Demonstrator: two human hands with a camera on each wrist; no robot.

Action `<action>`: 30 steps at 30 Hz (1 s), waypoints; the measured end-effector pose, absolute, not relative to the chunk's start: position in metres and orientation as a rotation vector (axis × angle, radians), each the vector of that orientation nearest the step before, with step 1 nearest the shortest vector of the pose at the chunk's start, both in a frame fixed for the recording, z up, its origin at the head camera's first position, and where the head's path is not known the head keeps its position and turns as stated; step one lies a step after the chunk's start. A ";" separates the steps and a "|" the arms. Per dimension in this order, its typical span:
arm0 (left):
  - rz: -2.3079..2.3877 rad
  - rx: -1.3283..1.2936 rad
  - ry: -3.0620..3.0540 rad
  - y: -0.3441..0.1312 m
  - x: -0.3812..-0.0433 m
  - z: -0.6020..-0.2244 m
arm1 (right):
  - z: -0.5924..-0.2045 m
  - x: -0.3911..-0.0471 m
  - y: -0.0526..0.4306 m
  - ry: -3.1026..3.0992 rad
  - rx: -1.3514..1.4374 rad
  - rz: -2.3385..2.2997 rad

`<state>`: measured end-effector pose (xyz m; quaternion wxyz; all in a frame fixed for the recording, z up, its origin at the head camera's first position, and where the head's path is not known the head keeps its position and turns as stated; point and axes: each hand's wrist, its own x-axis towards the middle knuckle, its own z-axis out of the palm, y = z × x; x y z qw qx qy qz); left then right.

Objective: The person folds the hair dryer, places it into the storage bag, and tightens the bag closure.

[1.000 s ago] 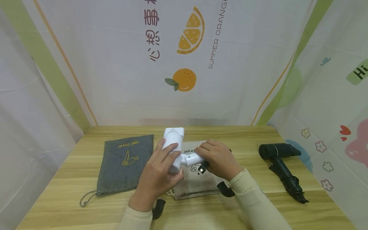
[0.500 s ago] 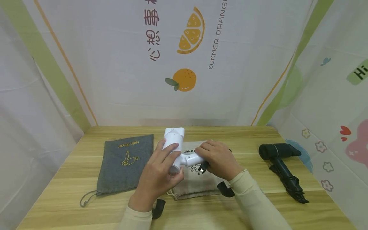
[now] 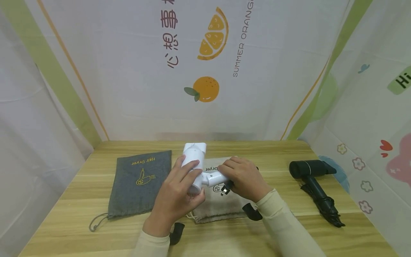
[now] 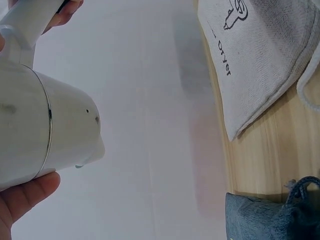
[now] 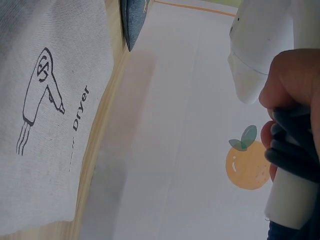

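A white hair dryer (image 3: 194,156) is held up over the table by both hands. My left hand (image 3: 176,191) grips its barrel, fingers on top and thumb beneath; the left wrist view shows the barrel (image 4: 75,115) close up with the thumb along it. Around the handle curls my right hand (image 3: 244,177). A black cord (image 5: 295,155) is wound about that handle in the right wrist view, and its plug (image 3: 226,189) pokes out below the right fingers. Below the dryer lies a beige drawstring bag (image 3: 221,208) printed with a dryer drawing, partly hidden by the hands.
To the left lies a dark grey drawstring bag (image 3: 138,192) with yellow lettering, its cord loop toward the front. A black hair dryer (image 3: 309,169) with bundled cord rests at the right. Printed cloth (image 3: 144,107) hangs behind the wooden table (image 3: 77,210).
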<state>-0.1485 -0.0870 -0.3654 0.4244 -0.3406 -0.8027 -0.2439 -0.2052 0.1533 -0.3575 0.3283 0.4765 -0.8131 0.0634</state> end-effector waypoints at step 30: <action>-0.620 -0.875 -1.980 -0.088 -0.149 -0.366 | -0.358 -0.205 0.154 -2.119 1.261 0.192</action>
